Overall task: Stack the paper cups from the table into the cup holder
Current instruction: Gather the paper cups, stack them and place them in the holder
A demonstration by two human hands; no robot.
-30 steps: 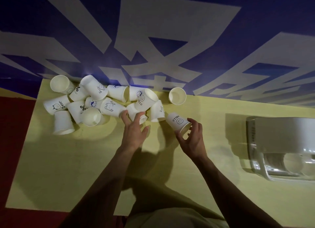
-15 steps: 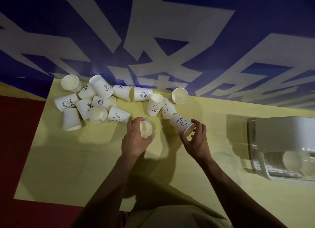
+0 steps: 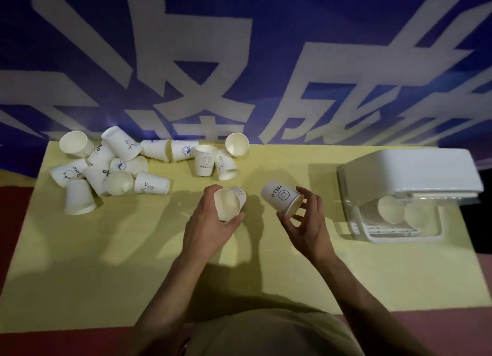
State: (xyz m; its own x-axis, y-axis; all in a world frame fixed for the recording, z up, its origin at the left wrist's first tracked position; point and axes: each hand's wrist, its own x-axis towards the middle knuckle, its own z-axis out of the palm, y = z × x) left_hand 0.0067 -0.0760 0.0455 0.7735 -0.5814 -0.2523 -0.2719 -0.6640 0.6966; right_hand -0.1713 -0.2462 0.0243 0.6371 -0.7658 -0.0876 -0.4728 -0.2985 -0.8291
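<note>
Left hand (image 3: 213, 222) grips a plain paper cup (image 3: 227, 205) just left of frame centre, fingers and thumb curled round its wall, mouth tipped toward the camera. Right hand (image 3: 303, 222) pinches a "HELLO" smiley cup (image 3: 281, 197) near its rim, base pointing up-left, mouth facing the palm. The two held cups sit near each other but apart. Judged purpose: mouths and bases are being lined up so one cup can nest into the other before going to the holder.

Cup holder (image 3: 399, 190), a white box, stands at the right edge of the yellow table (image 3: 106, 249); pale cup shapes show in its lower opening, count unclear.

Loose cups remain in the upper left: a tumbled pile (image 3: 106, 166), most lying on their sides, and a smaller group (image 3: 215, 158) near top centre, including an upright "HELLO" cup. Task looks early; most cups are not yet stacked.

Against half a second ago: both hands have drawn back from the pile toward the body. The left hand's cup sits higher in the grip, with its mouth more fully shown. The right hand's cup has moved clear of the small group it was beside. The piles look undisturbed, and the camera has tilted slightly.
</note>
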